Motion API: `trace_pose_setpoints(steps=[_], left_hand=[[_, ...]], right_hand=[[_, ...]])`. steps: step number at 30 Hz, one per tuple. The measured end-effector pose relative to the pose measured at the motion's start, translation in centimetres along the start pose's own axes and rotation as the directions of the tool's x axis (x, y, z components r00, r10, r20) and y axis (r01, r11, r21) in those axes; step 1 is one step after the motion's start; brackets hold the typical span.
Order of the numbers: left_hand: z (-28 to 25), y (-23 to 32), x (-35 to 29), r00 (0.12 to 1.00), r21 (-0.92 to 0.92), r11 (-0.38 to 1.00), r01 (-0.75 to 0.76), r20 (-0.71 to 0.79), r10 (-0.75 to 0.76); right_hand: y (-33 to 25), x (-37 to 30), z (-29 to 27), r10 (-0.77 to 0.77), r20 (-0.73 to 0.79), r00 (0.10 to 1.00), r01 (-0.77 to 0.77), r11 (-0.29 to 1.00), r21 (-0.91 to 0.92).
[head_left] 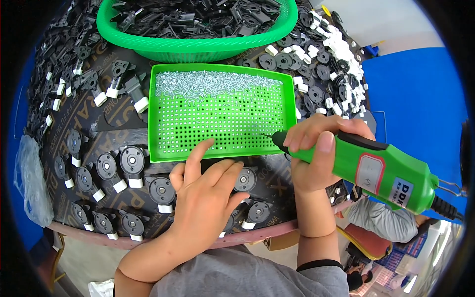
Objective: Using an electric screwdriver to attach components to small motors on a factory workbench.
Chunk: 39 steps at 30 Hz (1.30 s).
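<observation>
My right hand (319, 148) is wrapped around a green electric screwdriver (388, 173), whose thin bit points left over the right side of a green perforated tray (293, 99). Small silver screws (213, 83) are heaped along the tray's far side. Over the near rim reaches the index finger of my left hand (203, 200); its fingers are spread and I see nothing held. Round black wheel-like parts with white ends (161, 190) lie in loose rows to the left of this hand. Similar parts lie beside it and partly hidden beneath it.
Behind the tray stands a green basket (198, 44) full of black parts. Black discs (316, 94) and white pieces (339, 47) crowd the right; black brackets (118, 69) cover the left. A clear plastic bag (32, 180) hangs at the left edge. Another person (381, 218) is at lower right.
</observation>
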<state>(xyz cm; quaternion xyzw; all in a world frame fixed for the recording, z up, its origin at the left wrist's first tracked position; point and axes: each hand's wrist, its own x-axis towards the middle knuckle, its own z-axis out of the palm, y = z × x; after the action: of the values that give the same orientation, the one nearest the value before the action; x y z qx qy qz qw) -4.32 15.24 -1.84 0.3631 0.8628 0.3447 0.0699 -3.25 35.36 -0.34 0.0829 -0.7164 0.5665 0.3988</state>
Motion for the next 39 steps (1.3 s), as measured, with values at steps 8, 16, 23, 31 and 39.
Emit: trace_pose_setpoints(steps=[8,16,23,31,39], left_hand=[[0.3,0.0,0.2,0.999,-0.037,0.999,0.031,-0.021,-0.032],[0.2,-0.4,0.1,1.0,-0.071,0.997,0.031,-0.004,-0.031],[0.2,-0.2,0.2,0.999,-0.066,0.997,0.033,0.015,-0.033],[0.5,-0.5,0.2,1.0,-0.092,0.996,0.017,0.0,-0.017],[0.8,-0.8,0.2,1.0,-0.085,0.996,-0.011,-0.024,0.009]], right_hand=[[-7.6,-1.2,2.0,0.019,0.038,0.999,-0.023,0.994,0.109],[-7.5,-2.5,3.0,0.257,0.17,0.951,-0.276,0.956,0.101],[-7.1,-1.6,3.2,0.252,0.291,0.923,-0.27,0.962,0.026],[-6.8,-2.8,3.2,0.238,0.152,0.959,-0.245,0.969,0.029],[-6.3,-2.7,3.3,0.185,0.205,0.961,-0.209,0.973,0.099]])
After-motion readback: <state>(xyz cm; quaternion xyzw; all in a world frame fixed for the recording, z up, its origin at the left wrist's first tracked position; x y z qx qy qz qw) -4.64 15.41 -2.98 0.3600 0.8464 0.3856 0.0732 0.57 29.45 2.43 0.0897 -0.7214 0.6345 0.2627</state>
